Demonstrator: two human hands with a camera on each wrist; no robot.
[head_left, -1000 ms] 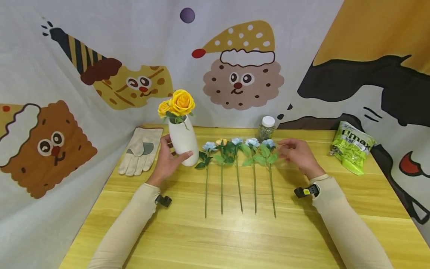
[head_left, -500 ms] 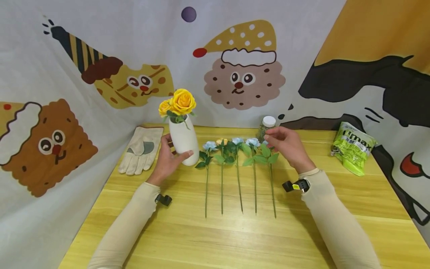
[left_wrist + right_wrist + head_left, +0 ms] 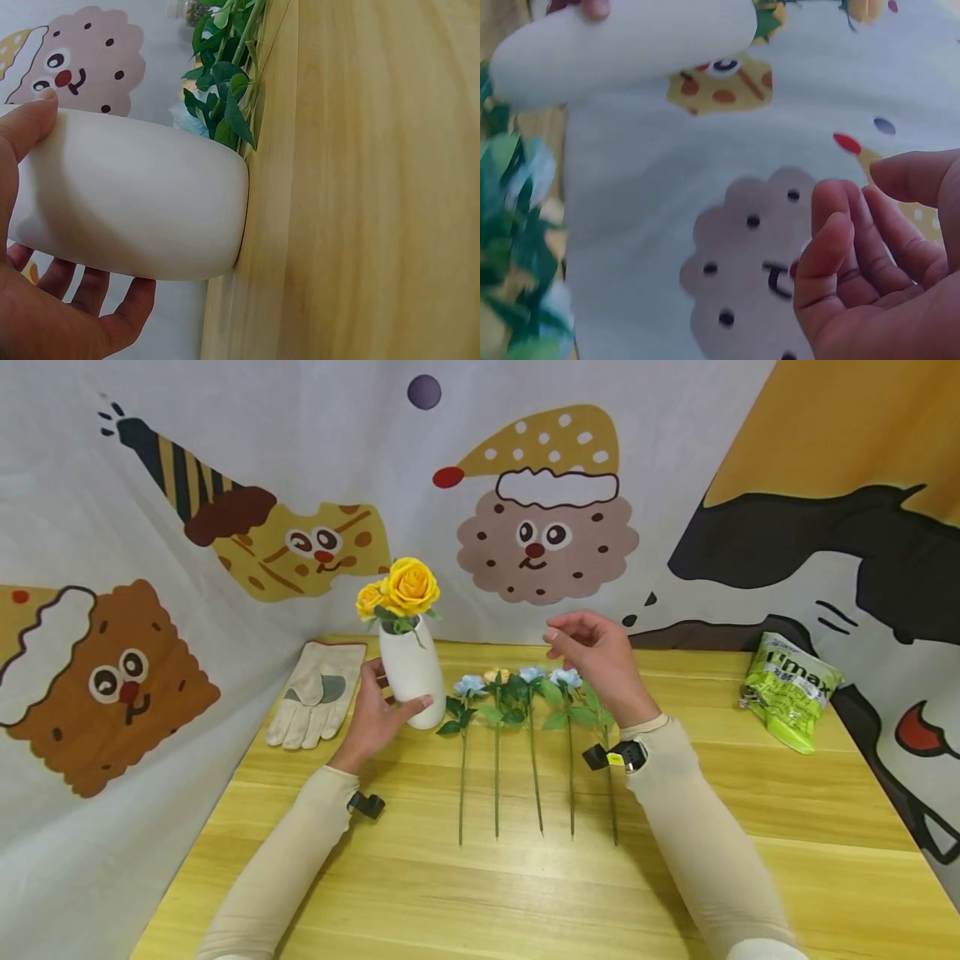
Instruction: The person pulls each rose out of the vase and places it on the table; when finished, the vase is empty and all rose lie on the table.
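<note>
My left hand (image 3: 377, 717) grips a white vase (image 3: 411, 672), thumb on the near side and fingers round the far side. Yellow roses (image 3: 408, 587) stick out of its mouth, and in the left wrist view its base meets the tabletop. Right of the vase several artificial roses lie in a row, mostly blue, such as one blue rose (image 3: 470, 686), plus a yellow rose (image 3: 496, 677). Above the row's right end hovers my right hand (image 3: 600, 660), fingers loosely bent, holding nothing. It covers the rightmost bloom in the head view.
A pair of work gloves (image 3: 315, 697) lies left of the vase. On the right side of the table (image 3: 525, 902) sits a green packet (image 3: 787, 692). Part of a jar (image 3: 196, 11) shows in the left wrist view. A printed cloth (image 3: 300, 410) hangs behind.
My right hand has moved left and up from beside the rightmost rose, passing in front of the jar and hiding it. The left hand and the vase have stayed put.
</note>
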